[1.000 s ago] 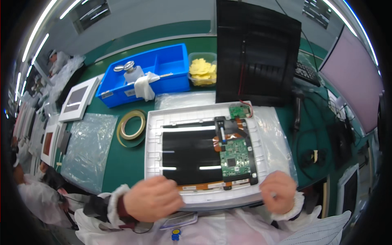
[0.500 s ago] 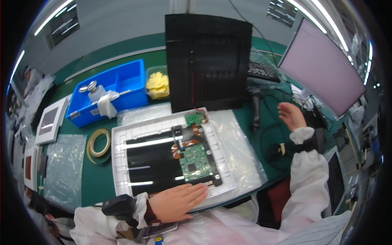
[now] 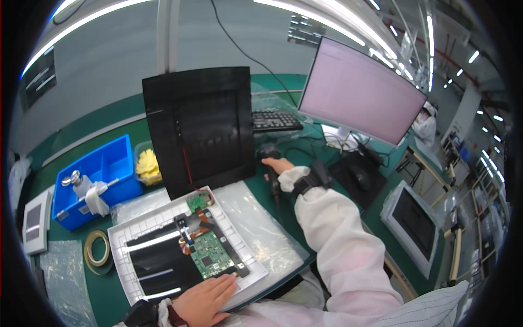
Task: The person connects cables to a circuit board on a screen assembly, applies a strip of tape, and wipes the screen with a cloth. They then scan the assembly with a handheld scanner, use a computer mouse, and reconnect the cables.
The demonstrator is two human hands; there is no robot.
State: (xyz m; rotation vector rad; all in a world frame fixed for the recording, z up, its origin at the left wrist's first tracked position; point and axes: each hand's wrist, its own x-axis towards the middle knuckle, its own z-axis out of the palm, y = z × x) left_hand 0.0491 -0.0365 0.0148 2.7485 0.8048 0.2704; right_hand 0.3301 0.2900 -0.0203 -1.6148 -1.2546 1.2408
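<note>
At lower centre, the left hand [image 3: 204, 300] lies flat, outstretched, on the white frame [image 3: 155, 216]. Mid-frame, the right hand [image 3: 279, 165] curls round the black scanner [image 3: 275, 191].

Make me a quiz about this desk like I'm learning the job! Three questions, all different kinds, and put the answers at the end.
1. Pick one: Which thing is the right hand at?
A) the keyboard
B) the black scanner
C) the mouse

2. True or false: The left hand is flat, with its fingers stretched out, at the near edge of the white frame.

3. Fill in the colour: The clear tub beside the blue tray holds ____ pieces.

Key: 1. B. 2. True. 3. Yellow.
</note>
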